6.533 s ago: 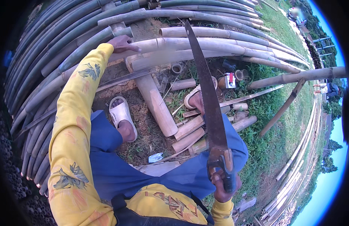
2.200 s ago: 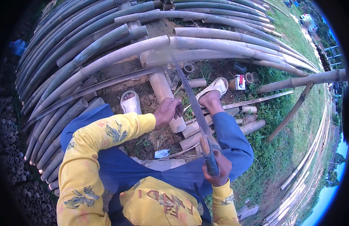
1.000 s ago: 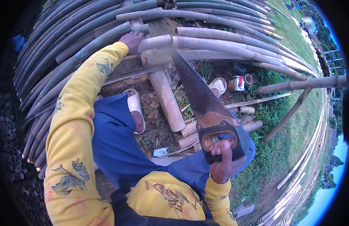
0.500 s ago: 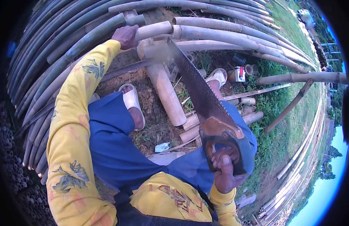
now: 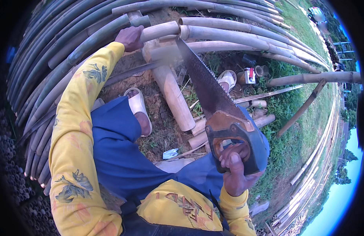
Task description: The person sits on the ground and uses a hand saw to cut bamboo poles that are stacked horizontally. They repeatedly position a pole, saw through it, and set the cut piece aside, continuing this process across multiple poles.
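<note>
My right hand (image 5: 236, 167) is closed through the dark grip of a handsaw (image 5: 205, 84), its long toothed blade pointing up and away. The blade's tip is at the gap between a short pale bamboo piece (image 5: 162, 30) and a long bamboo pole (image 5: 225, 36) to the right. At the upper left, my left hand (image 5: 129, 38) is closed on the bamboo piece; some of its fingers are hidden. Beneath runs a thick bamboo log (image 5: 172, 94), lying lengthwise between my sandalled feet.
Stacked bamboo poles (image 5: 44, 74) fill the left side. A propped bamboo rail (image 5: 315, 80) stands at the right. Short bamboo offcuts (image 5: 199, 137) lie near my right knee, and a small box with a red item (image 5: 250, 75) sits beyond my right foot.
The saw and my right hand have moved slightly forward, away from me. My left hand and the bamboo piece have stayed almost in place.
</note>
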Demonstrator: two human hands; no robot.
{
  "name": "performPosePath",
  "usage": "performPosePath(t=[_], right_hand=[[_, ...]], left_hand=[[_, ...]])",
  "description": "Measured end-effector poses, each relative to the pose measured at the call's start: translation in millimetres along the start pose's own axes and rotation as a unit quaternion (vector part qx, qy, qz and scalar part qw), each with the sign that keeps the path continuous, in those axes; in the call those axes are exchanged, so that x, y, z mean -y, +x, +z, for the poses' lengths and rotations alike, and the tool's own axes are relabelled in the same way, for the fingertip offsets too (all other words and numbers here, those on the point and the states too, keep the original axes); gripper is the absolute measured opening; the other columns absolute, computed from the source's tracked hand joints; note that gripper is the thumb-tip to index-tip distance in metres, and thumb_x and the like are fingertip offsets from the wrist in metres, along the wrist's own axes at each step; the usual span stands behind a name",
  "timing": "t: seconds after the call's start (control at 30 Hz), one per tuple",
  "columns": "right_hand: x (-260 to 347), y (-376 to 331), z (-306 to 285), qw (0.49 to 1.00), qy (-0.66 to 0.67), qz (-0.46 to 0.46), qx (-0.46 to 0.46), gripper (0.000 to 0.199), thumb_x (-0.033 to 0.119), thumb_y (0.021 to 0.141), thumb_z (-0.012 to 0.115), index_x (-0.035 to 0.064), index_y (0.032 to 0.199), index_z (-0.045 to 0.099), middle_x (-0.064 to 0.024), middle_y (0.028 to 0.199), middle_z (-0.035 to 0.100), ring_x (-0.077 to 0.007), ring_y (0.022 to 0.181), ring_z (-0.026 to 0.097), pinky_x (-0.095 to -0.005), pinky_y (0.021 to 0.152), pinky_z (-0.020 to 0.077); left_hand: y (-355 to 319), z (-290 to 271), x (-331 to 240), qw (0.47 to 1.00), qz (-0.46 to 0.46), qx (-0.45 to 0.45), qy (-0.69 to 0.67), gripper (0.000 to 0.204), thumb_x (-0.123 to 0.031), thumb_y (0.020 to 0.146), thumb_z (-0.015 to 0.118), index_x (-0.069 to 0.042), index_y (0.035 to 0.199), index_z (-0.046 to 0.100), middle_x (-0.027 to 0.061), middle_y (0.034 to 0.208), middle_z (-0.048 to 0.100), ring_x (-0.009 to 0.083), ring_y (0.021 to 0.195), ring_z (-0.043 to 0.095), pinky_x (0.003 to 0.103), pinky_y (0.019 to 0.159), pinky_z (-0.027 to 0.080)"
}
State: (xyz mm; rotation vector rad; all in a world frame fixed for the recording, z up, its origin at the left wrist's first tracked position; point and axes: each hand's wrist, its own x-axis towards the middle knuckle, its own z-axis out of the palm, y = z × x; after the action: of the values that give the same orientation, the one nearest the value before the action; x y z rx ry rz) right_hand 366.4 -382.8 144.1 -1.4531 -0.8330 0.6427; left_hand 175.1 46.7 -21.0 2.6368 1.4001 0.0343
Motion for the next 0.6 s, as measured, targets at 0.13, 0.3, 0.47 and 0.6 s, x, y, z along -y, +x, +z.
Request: performPosePath(t=[0.13,0.3,0.47,0.6], right_hand=[[5,-9,2,1.000,-0.007,-0.012,-0.002,0.015,0.004,0.093,0.062,0.0018,0.085,0.049,-0.0072,0.069,0.051,-0.0171,0.056,0.052,-0.0343,0.057,0.0475],[9,-18,3,1.000,0.001,0.019,-0.004,0.016,0.005,0.093,0.062,0.0037,0.086,0.047,-0.0067,0.070,0.051,-0.0170,0.058,0.053,-0.0349,0.059,0.0481],[15,-29,3,0.999,0.005,0.035,-0.002,0.017,0.007,0.093,0.063,0.0043,0.089,0.047,-0.0066,0.071,0.051,-0.0167,0.061,0.053,-0.0358,0.061,0.0488],[14,-31,4,1.000,0.016,0.019,0.012,0.017,0.007,0.093,0.063,0.0042,0.089,0.047,-0.0065,0.071,0.051,-0.0165,0.061,0.053,-0.0357,0.061,0.0488]], left_hand=[[1,-1,0,1.000,0.007,0.009,0.001,0.041,-0.021,0.080,0.072,-0.001,0.113,0.062,0.0252,0.101,0.073,0.0432,0.098,0.071,0.051,0.088,0.057],[0,-2,-2,1.000,0.007,0.002,0.014,0.041,-0.021,0.080,0.072,-0.001,0.113,0.061,0.0245,0.100,0.073,0.0429,0.098,0.071,0.051,0.087,0.057],[1,1,1,1.000,0.012,0.000,0.015,0.041,-0.021,0.079,0.072,-0.001,0.113,0.060,0.0243,0.100,0.073,0.0426,0.097,0.072,0.051,0.086,0.057],[0,-1,-1,1.000,0.010,-0.002,0.023,0.040,-0.021,0.079,0.073,-0.001,0.112,0.060,0.0245,0.099,0.073,0.0427,0.096,0.072,0.052,0.086,0.057]])
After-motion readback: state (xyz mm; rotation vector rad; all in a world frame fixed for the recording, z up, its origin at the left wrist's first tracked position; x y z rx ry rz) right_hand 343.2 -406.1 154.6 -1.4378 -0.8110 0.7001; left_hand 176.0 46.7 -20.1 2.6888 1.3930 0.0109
